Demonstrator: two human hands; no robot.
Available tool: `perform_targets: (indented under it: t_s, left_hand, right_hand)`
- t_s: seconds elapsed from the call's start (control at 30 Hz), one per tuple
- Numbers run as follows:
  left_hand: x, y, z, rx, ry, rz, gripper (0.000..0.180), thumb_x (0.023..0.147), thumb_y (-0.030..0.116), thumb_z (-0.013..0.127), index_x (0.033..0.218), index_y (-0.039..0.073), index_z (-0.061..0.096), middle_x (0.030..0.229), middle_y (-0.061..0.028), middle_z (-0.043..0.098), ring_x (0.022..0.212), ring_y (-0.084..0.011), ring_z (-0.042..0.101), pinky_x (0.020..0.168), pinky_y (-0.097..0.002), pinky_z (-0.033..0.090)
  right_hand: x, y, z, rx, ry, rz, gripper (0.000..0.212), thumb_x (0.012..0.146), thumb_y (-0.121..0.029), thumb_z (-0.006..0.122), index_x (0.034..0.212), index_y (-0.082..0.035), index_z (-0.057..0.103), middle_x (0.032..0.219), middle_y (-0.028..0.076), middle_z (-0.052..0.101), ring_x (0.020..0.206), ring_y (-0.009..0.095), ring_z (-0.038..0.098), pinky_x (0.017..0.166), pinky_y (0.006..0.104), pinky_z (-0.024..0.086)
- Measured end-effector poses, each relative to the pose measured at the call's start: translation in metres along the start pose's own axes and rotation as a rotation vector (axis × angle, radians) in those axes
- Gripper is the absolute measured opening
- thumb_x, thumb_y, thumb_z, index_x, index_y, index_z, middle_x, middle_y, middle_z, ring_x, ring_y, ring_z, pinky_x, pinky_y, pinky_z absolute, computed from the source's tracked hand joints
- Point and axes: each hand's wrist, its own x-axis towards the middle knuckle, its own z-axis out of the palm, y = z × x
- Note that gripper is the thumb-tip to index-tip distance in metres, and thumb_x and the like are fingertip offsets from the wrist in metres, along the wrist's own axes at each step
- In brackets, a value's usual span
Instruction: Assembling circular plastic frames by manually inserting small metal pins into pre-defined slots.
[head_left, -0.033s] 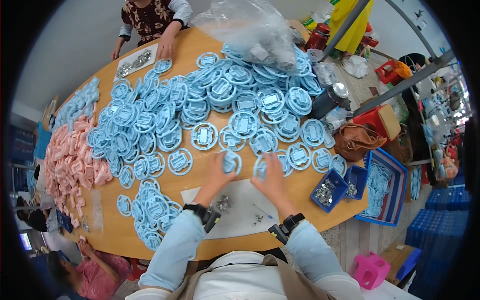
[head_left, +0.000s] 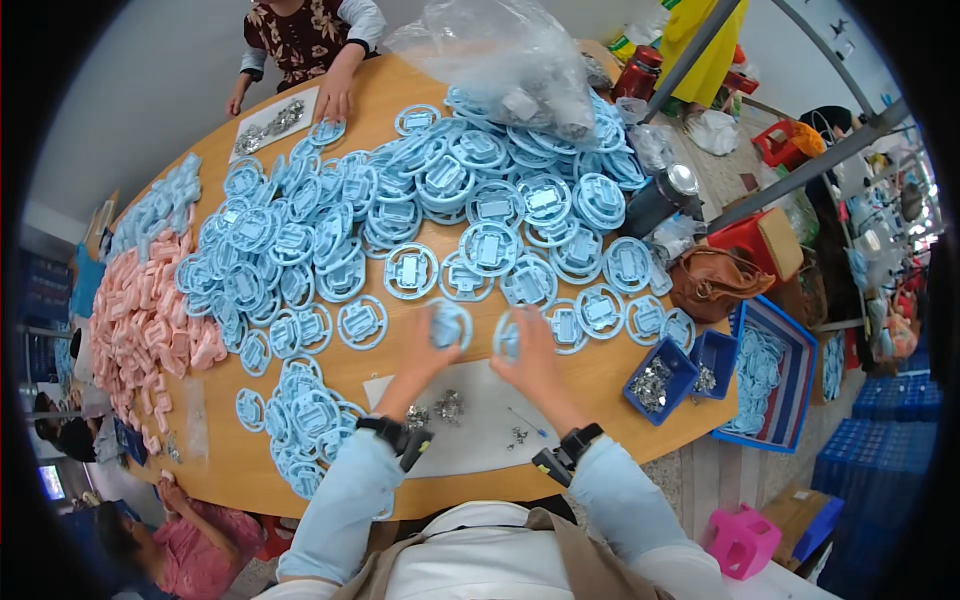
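Over one table (head_left: 225,465), the left hand (head_left: 424,347) and right hand (head_left: 531,352) each have one blue ring (head_left: 455,325) clamped in their grip.

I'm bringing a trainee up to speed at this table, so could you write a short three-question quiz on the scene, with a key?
1. What does the left hand hold, and what does the right hand hold?
2. True or false: two blue bins with small metal parts stand to the right of the white sheet.
3. Fill in the colour: besides the light-blue heaps, the table bears a large heap of ____ pieces.

Key:
1. A round light-blue piece in each hand.
2. True.
3. Pink.
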Motion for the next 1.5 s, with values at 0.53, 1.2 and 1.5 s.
perform_targets:
  t_s: [0.53,1.2,1.5]
  left_hand:
    - [-0.167,-0.108,-0.258,0.737,0.422,-0.215,0.055,0.071,0.015,0.066,0.118,-0.002,0.044,0.113,-0.0223,0.048,0.107,-0.0363,0.045,0.091,-0.0425,0.036]
    - [0.048,0.13,0.163,0.57,-0.571,0.615,0.054,0.066,0.02,0.069,0.115,0.017,0.047,0.133,-0.0189,0.033,0.111,-0.0408,0.042,0.091,-0.053,0.034]
    - [0.053,0.113,0.139,0.119,-0.325,0.592,0.023,0.071,0.003,0.055,0.093,0.008,0.052,0.105,-0.0143,0.05,0.094,-0.0332,0.049,0.08,-0.0392,0.041]
  right_hand:
    - [0.045,0.063,0.0,-0.04,0.289,0.12,0.029,0.07,-0.006,0.057,0.098,-0.004,0.052,0.093,0.018,0.055,0.089,0.034,0.053,0.076,0.0416,0.043]
    - [0.018,0.162,-0.091,-0.551,-0.168,0.585,0.074,0.059,-0.031,0.077,0.122,-0.015,0.042,0.122,0.021,0.035,0.104,0.041,0.044,0.083,0.0455,0.043]
    - [0.014,0.164,-0.087,-0.391,-0.072,0.489,0.053,0.059,-0.024,0.075,0.107,-0.014,0.055,0.131,0.024,0.028,0.108,0.042,0.041,0.089,0.0454,0.038]
